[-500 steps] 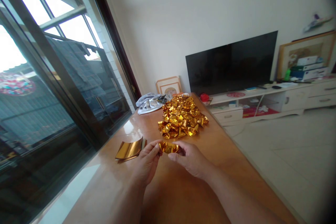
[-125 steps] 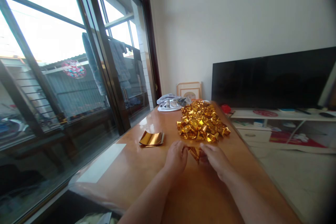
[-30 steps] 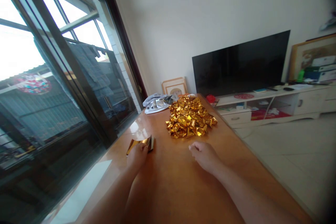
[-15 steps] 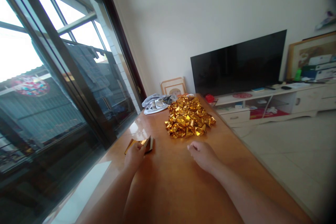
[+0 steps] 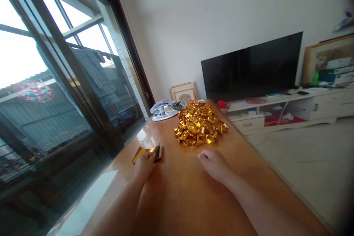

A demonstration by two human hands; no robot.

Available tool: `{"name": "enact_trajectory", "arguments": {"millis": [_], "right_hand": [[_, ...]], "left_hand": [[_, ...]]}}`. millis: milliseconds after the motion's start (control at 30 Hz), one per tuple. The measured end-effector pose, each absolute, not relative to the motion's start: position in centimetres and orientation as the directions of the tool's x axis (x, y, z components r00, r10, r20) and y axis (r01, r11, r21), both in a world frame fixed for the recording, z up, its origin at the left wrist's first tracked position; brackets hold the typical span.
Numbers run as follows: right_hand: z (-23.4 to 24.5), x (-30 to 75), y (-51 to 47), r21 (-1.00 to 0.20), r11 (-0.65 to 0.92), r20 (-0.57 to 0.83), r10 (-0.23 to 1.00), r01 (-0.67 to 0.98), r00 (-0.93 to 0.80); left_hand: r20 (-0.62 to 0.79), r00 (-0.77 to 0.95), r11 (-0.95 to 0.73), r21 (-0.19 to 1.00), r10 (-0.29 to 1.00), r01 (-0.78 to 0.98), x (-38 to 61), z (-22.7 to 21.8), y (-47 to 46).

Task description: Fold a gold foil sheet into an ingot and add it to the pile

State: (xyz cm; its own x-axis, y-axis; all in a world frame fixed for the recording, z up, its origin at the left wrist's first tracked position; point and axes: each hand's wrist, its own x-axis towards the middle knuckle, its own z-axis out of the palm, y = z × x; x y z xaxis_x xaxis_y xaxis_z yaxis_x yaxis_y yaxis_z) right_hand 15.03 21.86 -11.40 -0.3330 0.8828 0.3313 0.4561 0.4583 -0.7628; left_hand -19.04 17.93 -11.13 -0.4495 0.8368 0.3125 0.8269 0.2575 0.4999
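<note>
Two bare hands lie over a glossy orange-brown wooden table in the head view, well apart from each other. The left hand is palm down, with its fingers on a small stack of flat gold foil sheets. The stack pokes out just beyond the fingertips, and one sheet's edge curls slightly upward. Whether the fingers are pinching the foil or only resting on it cannot be told from this angle.

The right hand rests on the tabletop, relaxed and half open, its fingers loosely curved and holding nothing. Beyond and between the two hands sits a heap of crumpled gold foil pieces, nearer the right hand, with bare table between them.

Farther beyond the left hand lies a rumpled grey cloth, at the table's far end. A framed picture leans against the wall past it. To the left of the left hand stands a dark-framed sliding glass door. Far beyond the right hand are a black flat-screen television and a white TV cabinet.
</note>
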Motion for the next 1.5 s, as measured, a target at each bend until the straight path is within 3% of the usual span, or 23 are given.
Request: {"name": "enact_trajectory", "arguments": {"millis": [567, 833, 967, 1100, 1200, 1300, 1500], "right_hand": [[-11.1, 15.1, 21.7, -0.767, 0.448, 0.316, 0.887, 0.46, -0.338], [-10.9, 15.1, 21.6, -0.779, 0.437, 0.314, 0.892, 0.45, -0.324], [-10.9, 15.1, 21.6, -0.78, 0.451, 0.341, 0.887, 0.433, -0.311], [-10.4, 15.1, 21.5, -0.852, 0.42, 0.339, 0.897, 0.312, -0.283], [-9.7, 15.0, 21.1, -0.917, 0.376, 0.325, 0.897, 0.132, -0.298], [-9.0, 14.9, 20.7, -0.951, 0.31, 0.287, 0.884, 0.003, -0.368], [-9.0, 14.9, 20.2, -0.994, 0.085, 0.109, 0.869, -0.072, -0.482]], "left_hand": [[0.36, -0.556, 0.277, 0.592, 0.749, 0.756, -18.8, -11.2, 16.9], [0.479, -0.564, 0.157, 0.653, 0.673, 0.741, -16.7, -7.7, 15.3], [0.507, -0.482, 0.007, 0.684, 0.715, 0.729, -14.1, -5.7, 14.5], [0.402, -0.361, -0.22, 0.866, 0.842, 0.45, -10.6, -4.0, 13.6], [0.306, -0.32, -0.226, 0.938, 0.897, 0.262, -8.4, -3.2, 13.3], [0.233, -0.29, -0.186, 0.966, 0.928, 0.181, -7.2, -3.6, 13.8], [0.166, -0.307, -0.124, 0.981, 0.937, 0.152, -6.9, -6.4, 16.0]]}}
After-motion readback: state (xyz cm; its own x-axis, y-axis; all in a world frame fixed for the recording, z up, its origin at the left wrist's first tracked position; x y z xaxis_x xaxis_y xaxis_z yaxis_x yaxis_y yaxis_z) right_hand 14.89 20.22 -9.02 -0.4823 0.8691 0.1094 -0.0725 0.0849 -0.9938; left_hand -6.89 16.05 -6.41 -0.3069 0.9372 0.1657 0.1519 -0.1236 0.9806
